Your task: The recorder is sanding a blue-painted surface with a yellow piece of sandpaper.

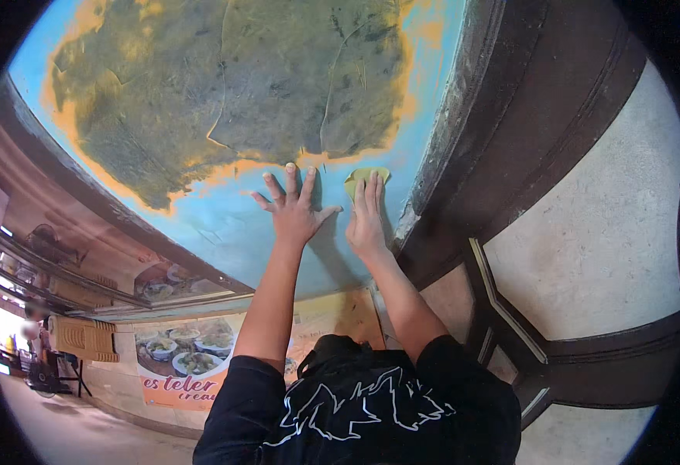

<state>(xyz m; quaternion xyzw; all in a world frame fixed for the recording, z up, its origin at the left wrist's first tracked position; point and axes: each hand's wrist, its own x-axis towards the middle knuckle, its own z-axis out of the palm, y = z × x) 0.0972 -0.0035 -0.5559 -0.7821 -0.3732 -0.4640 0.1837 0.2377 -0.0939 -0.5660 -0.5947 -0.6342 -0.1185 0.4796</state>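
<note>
My left hand (pixel 293 211) is pressed against a painted blue surface (pixel 255 248), fingers spread wide, with its fingertips at the orange-smeared lower edge of a large, cracked, greenish-grey patch (pixel 162 93). To its right, my right hand (pixel 365 221) presses a folded yellowish-green pad or sheet (pixel 352 187) onto the blue, its fingers straight and close together over it. A scuffed dark brown border (pixel 464 101) runs just to the right of the blue area.
Dark mouldings frame pale panels (pixel 588 194) at the right. Low on the left are a food poster (pixel 181 356), stacked tan plastic chairs (pixel 84 339) and a dark fan-like object (pixel 44 376). A blurred person (pixel 34 341) is near the bright opening at far left.
</note>
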